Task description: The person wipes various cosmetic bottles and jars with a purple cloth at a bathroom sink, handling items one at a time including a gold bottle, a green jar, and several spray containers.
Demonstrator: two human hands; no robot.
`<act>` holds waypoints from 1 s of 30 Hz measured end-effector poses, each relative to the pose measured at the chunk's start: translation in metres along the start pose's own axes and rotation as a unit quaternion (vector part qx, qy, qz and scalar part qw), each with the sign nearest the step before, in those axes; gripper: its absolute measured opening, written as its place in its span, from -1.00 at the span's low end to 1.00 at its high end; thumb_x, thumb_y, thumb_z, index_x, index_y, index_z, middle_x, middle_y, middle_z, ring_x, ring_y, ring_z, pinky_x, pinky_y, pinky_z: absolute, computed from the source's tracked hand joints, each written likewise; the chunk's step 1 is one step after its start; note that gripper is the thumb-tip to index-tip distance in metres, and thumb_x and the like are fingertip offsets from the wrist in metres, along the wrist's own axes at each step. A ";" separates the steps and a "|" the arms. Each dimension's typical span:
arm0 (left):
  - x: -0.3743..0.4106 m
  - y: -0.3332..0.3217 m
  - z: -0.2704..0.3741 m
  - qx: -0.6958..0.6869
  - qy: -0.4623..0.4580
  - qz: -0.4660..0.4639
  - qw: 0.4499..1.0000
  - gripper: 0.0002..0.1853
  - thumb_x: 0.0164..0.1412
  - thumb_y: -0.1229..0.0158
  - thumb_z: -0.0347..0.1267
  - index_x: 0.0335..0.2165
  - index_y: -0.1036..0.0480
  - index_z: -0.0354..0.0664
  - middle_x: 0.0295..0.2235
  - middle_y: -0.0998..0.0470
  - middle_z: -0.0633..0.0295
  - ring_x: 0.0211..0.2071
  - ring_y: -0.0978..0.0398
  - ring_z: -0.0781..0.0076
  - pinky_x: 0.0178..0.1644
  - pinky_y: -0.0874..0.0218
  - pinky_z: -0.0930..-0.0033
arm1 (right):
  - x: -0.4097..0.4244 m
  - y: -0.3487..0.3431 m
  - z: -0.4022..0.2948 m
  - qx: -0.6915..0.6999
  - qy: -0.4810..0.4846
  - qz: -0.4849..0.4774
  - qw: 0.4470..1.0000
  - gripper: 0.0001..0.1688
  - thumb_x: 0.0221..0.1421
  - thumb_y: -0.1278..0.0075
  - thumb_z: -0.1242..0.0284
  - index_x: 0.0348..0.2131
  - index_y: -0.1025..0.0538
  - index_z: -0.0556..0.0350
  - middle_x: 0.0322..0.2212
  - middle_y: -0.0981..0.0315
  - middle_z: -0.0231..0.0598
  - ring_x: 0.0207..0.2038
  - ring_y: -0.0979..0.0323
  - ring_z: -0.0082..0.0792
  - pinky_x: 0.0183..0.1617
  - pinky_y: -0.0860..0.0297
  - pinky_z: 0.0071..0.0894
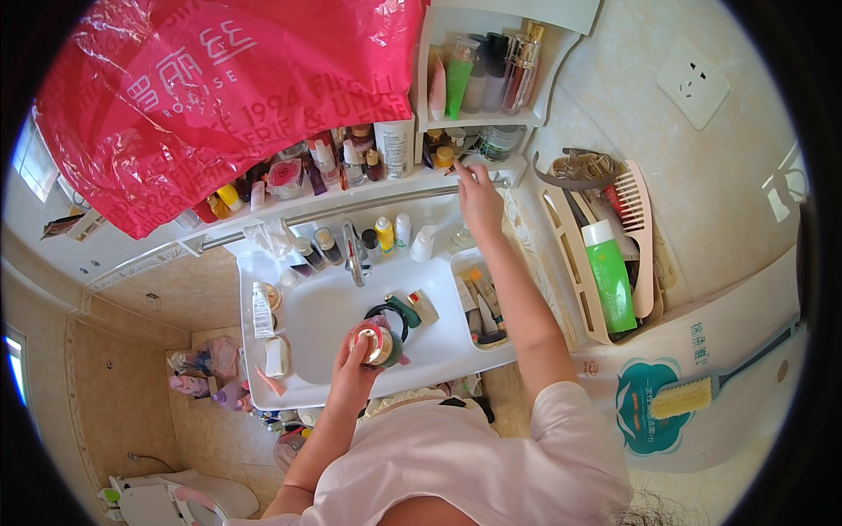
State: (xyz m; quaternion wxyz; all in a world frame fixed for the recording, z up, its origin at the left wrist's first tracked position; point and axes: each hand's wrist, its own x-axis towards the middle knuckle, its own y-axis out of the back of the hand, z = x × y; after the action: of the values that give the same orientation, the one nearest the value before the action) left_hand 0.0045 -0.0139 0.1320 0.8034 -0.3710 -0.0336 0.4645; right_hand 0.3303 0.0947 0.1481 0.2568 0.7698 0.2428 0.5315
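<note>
My left hand grips a round cosmetic jar with a shiny gold lid, held over the front of the white washbasin. Something pink and crumpled shows behind the jar. Up at the lower cubby of the wall cabinet, my right hand has its fingertips beside a slim dark pencil-like stick; whether they grip it is unclear. A small yellow-lidded jar stands just left of those fingers. On the basin beyond the left hand lie a black ring-shaped item, a green tube and a gold-capped bottle.
A metal towel rail runs below the crowded cosmetics shelf, which a pink plastic bag partly covers. The faucet rises behind the basin. At right hangs a beige wall caddy holding a green tube and comb.
</note>
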 end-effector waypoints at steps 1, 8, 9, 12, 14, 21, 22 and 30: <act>0.000 -0.002 0.000 0.002 -0.006 0.009 1.000 -0.60 0.28 0.15 -0.25 0.02 -0.18 -0.23 -0.11 -0.40 0.11 -0.16 -0.45 0.20 -0.16 -0.32 0.20 | -0.005 0.001 -0.004 0.017 -0.020 0.008 1.000 -0.74 -0.01 0.02 0.48 -0.23 -0.48 -0.09 -0.31 -0.30 -0.39 -0.38 -0.42 -0.30 -0.44 -0.37 -0.31; 0.006 0.001 -0.005 -0.018 -0.012 0.011 1.000 -0.61 0.28 0.15 -0.26 0.01 -0.19 -0.22 -0.12 -0.40 0.15 -0.18 -0.45 0.25 -0.19 -0.33 0.23 | -0.088 0.047 -0.093 0.352 -0.067 -0.050 0.932 -0.95 -0.01 -0.01 0.60 -0.44 -0.44 0.14 -0.46 -0.39 -0.29 -0.48 -0.38 -0.44 -0.50 -0.29 -0.57; 0.007 0.003 -0.005 -0.025 -0.008 -0.007 1.000 -0.61 0.28 0.14 -0.26 0.01 -0.19 -0.20 -0.11 -0.40 0.16 -0.14 -0.42 0.30 -0.13 -0.33 0.19 | -0.108 0.049 -0.100 0.396 -0.030 -0.078 0.914 -0.93 0.00 0.02 0.61 -0.41 -0.45 0.15 -0.41 -0.42 -0.26 -0.38 -0.41 -0.37 -0.40 -0.34 -0.56; 0.007 0.000 -0.007 -0.004 0.004 0.060 0.998 -0.63 0.29 0.15 -0.26 0.01 -0.20 -0.19 -0.14 -0.41 0.22 -0.19 -0.42 0.38 -0.22 -0.33 0.26 | -0.140 0.075 -0.135 0.437 0.054 -0.198 0.876 -0.63 -0.04 -0.06 0.47 -0.16 -0.42 0.11 -0.09 -0.31 -0.14 -0.09 -0.30 -0.12 -0.03 -0.26 -0.25; 0.014 0.003 -0.013 -0.020 0.001 0.044 0.999 -0.63 0.29 0.16 -0.26 0.00 -0.21 -0.18 -0.16 -0.41 0.25 -0.22 -0.42 0.42 -0.24 -0.31 0.32 | -0.154 0.080 -0.150 0.413 0.069 -0.209 0.884 -0.49 -0.06 -0.10 0.41 -0.07 -0.35 0.09 -0.01 -0.20 -0.10 -0.07 -0.28 -0.09 -0.01 -0.24 -0.22; 0.016 0.013 -0.013 0.002 0.065 0.005 0.998 -0.61 0.27 0.18 -0.12 -0.05 -0.32 -0.05 -0.13 -0.43 0.30 -0.12 -0.40 0.39 -0.10 -0.27 0.35 | -0.166 0.081 -0.150 0.413 0.018 -0.214 0.885 -0.23 -0.17 -0.22 0.30 0.03 -0.26 0.07 0.03 -0.15 -0.07 0.03 -0.19 -0.06 0.09 -0.16 -0.18; 0.017 0.012 -0.012 0.007 0.069 0.001 0.998 -0.61 0.27 0.18 -0.12 -0.05 -0.32 -0.05 -0.14 -0.44 0.30 -0.12 -0.40 0.39 -0.10 -0.27 0.36 | -0.165 0.081 -0.148 0.412 0.023 -0.212 0.886 -0.23 -0.18 -0.22 0.31 0.03 -0.26 0.07 0.02 -0.16 -0.08 0.02 -0.20 -0.07 0.08 -0.17 -0.18; 0.025 -0.011 -0.003 0.104 0.103 -0.053 0.988 -0.57 0.24 0.21 -0.03 -0.18 -0.34 -0.12 -0.38 -0.47 0.25 -0.39 -0.45 0.44 -0.42 -0.29 0.37 | -0.156 0.095 -0.129 0.449 -0.005 -0.204 0.870 -0.18 -0.21 -0.24 0.33 0.04 -0.24 0.08 -0.04 -0.24 -0.13 -0.01 -0.23 -0.10 0.04 -0.19 -0.18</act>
State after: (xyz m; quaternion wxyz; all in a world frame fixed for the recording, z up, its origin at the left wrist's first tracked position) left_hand 0.0273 0.0004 0.1298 0.8602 -0.3287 0.0783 0.3819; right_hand 0.1684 -0.0596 0.1409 -0.0126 0.7384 0.6052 0.2973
